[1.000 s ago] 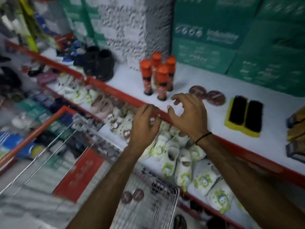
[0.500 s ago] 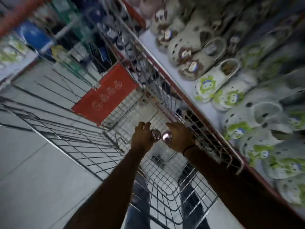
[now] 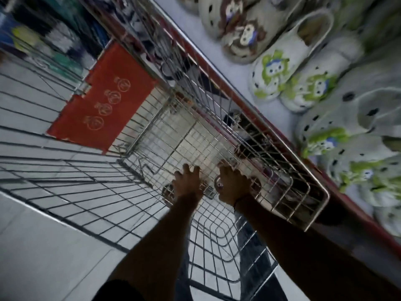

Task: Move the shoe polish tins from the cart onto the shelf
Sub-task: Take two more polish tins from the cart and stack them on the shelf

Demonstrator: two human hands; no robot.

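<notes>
While both hands' grip unclear, tins (image 3: 168, 190) beneath them on the cart (image 3: 219, 135) floor.

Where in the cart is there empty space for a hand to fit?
The cart floor is bare ahead of both hands, toward the red panel. It is crowded around the left hand and right hand, where tins lie.

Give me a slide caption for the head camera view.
Both hands, left and right, reach into the wire cart for polish tins.
</notes>
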